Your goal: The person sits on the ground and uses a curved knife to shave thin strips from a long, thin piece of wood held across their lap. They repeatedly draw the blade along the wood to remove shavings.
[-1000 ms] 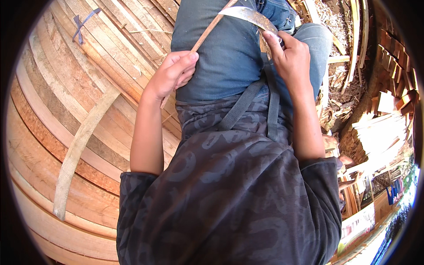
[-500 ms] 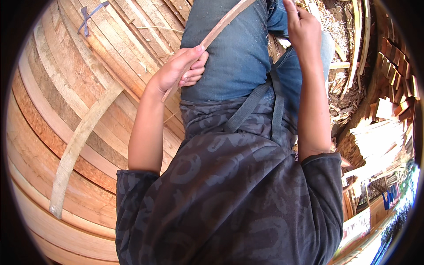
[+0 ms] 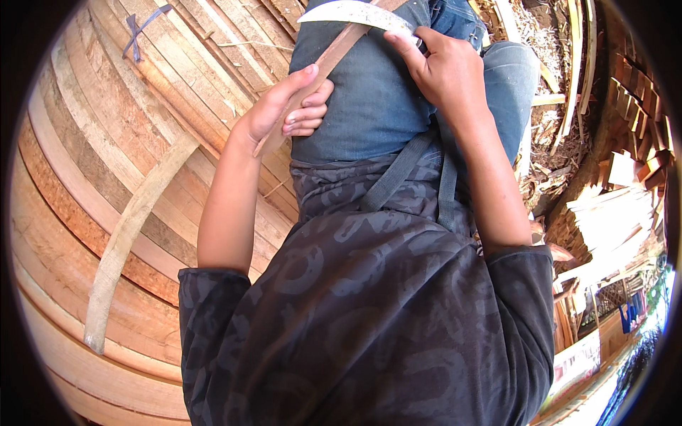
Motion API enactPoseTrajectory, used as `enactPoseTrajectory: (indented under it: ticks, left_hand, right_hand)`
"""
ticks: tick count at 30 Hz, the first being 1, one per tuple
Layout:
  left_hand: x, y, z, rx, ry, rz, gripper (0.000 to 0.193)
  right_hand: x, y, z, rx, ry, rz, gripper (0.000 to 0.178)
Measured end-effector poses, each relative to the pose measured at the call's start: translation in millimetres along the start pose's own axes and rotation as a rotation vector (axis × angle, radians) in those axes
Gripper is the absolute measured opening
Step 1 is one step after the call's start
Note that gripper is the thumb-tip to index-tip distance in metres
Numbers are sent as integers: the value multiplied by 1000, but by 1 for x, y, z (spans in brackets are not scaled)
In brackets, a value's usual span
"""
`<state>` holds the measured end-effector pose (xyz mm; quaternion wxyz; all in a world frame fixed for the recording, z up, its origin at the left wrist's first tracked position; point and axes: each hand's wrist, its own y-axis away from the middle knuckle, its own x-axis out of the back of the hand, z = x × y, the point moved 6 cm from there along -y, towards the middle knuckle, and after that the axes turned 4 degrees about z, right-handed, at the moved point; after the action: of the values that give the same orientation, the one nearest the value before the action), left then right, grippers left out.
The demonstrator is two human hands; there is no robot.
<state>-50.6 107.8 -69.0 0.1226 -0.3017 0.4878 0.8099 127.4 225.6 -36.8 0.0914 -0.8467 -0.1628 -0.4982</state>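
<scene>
My left hand (image 3: 295, 105) is wrapped round the lower part of a narrow wooden strip (image 3: 339, 50), thumb along its top. The strip slants up and right above my jeans-covered thigh and leaves the picture at the top edge. In my right hand (image 3: 449, 74) is a knife with a curved, shiny blade (image 3: 339, 12), its handle hidden by my fingers. The blade crosses over the strip beyond my left hand, its tip pointing left. Whether the edge bites into the wood, I cannot tell.
Wooden boards (image 3: 128, 177) lie side by side on the left, with a loose curved slat (image 3: 121, 245) and a dark tie (image 3: 135, 32) on them. Wood shavings (image 3: 543, 50) litter the ground at upper right. Stacked wood pieces (image 3: 618, 220) stand at far right.
My right hand has come down and left, bringing the knife blade into view across the strip. My left hand keeps its hold on the strip, nearly in the same place.
</scene>
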Motion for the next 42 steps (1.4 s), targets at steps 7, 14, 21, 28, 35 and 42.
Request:
enactPoseTrajectory:
  ticks: [7,14,21,28,35,42]
  left_hand:
    - [-6,0,2,12,-22,41,54]
    - [2,1,-6,5,126,-157,54]
    - [-14,8,-7,-7,231,-256,49]
    - [-41,9,-19,14,731,-472,36]
    - [-51,4,-28,-34,780,-454,24]
    - [-52,0,-33,-32,820,-466,19]
  right_hand:
    - [34,-50,82,-184,65,225,53]
    - [47,-47,96,-220,-3,180,57]
    - [10,-22,101,-458,-453,159,51]
    - [28,-26,41,-139,-48,-96,50]
    - [34,9,-21,46,-124,-273,55]
    - [13,33,-17,105,-45,-167,57]
